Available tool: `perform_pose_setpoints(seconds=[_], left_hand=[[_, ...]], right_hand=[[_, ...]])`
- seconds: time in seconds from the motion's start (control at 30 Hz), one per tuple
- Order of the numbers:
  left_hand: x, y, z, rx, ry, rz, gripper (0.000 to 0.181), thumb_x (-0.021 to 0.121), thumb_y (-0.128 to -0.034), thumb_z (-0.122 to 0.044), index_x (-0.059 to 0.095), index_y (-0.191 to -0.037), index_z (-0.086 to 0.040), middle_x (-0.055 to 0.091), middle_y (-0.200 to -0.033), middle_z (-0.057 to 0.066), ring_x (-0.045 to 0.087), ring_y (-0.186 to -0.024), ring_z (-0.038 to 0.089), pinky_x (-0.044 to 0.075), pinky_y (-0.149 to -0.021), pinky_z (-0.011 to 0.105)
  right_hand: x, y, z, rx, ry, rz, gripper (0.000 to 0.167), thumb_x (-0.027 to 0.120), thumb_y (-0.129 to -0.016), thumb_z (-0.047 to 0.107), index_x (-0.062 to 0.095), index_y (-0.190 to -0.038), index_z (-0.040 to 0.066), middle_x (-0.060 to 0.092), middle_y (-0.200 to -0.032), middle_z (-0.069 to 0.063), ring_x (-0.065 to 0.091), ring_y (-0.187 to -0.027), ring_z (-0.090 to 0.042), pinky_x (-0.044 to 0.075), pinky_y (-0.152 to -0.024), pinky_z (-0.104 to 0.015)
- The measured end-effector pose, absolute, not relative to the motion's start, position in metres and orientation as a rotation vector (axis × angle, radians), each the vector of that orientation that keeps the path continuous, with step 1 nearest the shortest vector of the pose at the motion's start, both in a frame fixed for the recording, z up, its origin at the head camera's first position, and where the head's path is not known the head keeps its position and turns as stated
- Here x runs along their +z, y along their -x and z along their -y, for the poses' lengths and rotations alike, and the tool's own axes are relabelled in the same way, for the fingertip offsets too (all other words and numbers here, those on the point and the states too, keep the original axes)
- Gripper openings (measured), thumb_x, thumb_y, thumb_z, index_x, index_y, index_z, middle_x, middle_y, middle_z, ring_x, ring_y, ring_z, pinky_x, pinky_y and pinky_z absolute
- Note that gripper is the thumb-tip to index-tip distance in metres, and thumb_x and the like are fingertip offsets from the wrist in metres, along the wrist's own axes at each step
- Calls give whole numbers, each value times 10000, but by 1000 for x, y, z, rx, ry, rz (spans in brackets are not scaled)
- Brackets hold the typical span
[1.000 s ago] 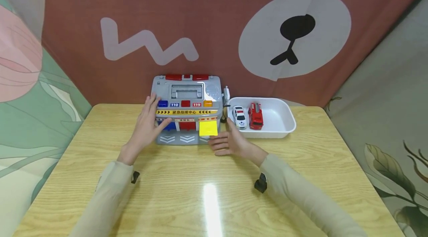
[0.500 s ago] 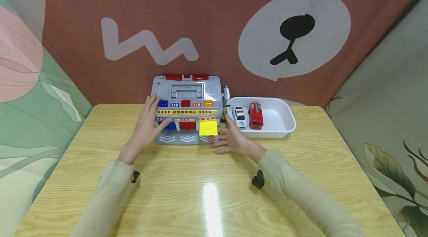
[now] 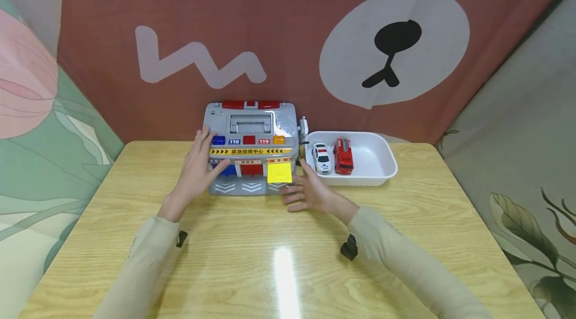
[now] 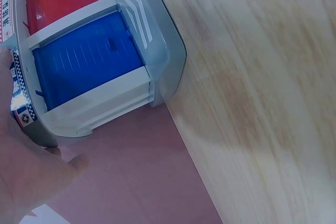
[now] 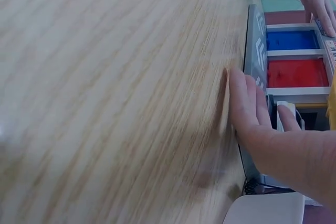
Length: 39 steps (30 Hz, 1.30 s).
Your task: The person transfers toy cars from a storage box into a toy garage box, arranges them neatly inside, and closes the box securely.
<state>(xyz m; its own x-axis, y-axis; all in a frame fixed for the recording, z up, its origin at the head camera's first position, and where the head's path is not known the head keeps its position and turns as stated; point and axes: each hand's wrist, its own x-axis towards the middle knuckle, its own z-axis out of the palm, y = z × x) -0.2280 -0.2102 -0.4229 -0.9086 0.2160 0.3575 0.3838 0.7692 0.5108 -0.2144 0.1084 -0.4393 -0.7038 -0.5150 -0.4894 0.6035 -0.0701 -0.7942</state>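
A grey toy garage (image 3: 252, 126) with a carrying handle stands at the table's back. Its blue door (image 4: 89, 59) and red door (image 5: 296, 73) are down; the yellow door (image 3: 279, 173) is swung up. My left hand (image 3: 193, 169) rests on the garage's left edge, fingers on the side, thumb stretched across the front. My right hand (image 3: 311, 191) lies at the front right corner by the yellow door's bay, fingers extended. Behind those fingers, part of a small white toy vehicle (image 5: 286, 109) shows at the bay's mouth; most of it is hidden.
Right of the garage is a white tray (image 3: 375, 156) holding a white toy police car (image 3: 322, 158) and a red toy fire engine (image 3: 344, 156). A dark cord (image 5: 262, 186) lies between garage and tray. A printed cloth (image 3: 202, 9) hangs behind the wooden table (image 3: 225, 259).
My right hand shifts only slightly at the garage's front corner. The left hand, garage and tray stay in place.
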Motion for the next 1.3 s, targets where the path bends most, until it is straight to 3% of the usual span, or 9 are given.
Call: perform_pose_setpoints(seconds=[0.2,0.3,0.43,0.6,0.77,0.9,0.97,1.13,1.3], left_hand=[[-423,225,210,-878,463,2676,837,610,-920,-476,210,-1536,-73,63,-1612,93,-20,-1467,284,131,-1080,668],[-424,226,209,-876,461,2678,837,607,-922,-476,207,-1536,-73,62,-1612,94,-12,-1466,299,134,-1077,673],[-424,227,208,-883,457,2674,838,610,-921,-473,205,-1536,-73,59,-1613,89,-9,-1465,309,135,-1075,674],[-424,225,210,-883,439,2679,837,622,-917,-462,216,-1531,-64,56,-1614,88,-21,-1466,296,133,-1074,678],[-425,224,212,-878,430,2684,832,623,-917,-458,222,-1528,-61,57,-1614,88,-17,-1466,304,126,-1072,682],[-425,225,211,-867,439,2690,838,611,-921,-472,213,-1529,-54,51,-1613,91,-13,-1464,313,130,-1069,685],[-424,226,210,-868,448,2690,846,607,-921,-478,205,-1531,-52,47,-1614,89,-19,-1465,308,127,-1073,681],[-421,227,209,-869,450,2688,854,611,-919,-473,191,-1535,-56,43,-1615,80,-43,-1467,269,124,-1077,676],[-421,228,210,-860,455,2703,851,602,-921,-483,194,-1533,-56,44,-1614,90,-41,-1467,275,133,-1072,680]], right_hand=[[-439,205,-112,-1882,-64,-1441,935,152,-930,718,98,-1520,-5,366,-1434,-325,420,-1256,-501,397,-995,-572],[-437,200,-114,-1875,-39,-1497,886,147,-959,672,192,-1490,-36,398,-1398,-335,455,-1219,-493,413,-979,-570],[-432,190,-117,-1851,11,-1613,776,166,-1012,565,373,-1365,-94,470,-1287,-342,573,-1048,-401,453,-940,-550],[-417,183,-119,-1814,86,-1827,544,349,-1033,399,514,-1178,-98,604,-1019,-222,625,-834,-255,527,-840,-471],[-392,191,-118,-1745,293,-2215,307,482,-1013,199,569,-1076,-88,616,-894,-208,618,-737,-255,564,-711,-397],[-370,206,-122,-1473,606,-2671,235,602,-954,115,586,-1146,-21,601,-976,-168,599,-815,-269,540,-734,-366],[-362,213,-122,-1275,724,-2870,294,643,-928,106,582,-1202,18,574,-1033,-115,581,-864,-234,524,-758,-356],[-352,225,-110,-925,920,-2990,503,691,-900,157,512,-1361,65,480,-1290,-115,491,-1126,-247,459,-956,-406],[-354,231,-85,-582,1038,-3056,603,717,-876,223,473,-1411,91,408,-1446,-134,391,-1290,-292,343,-1070,-465]])
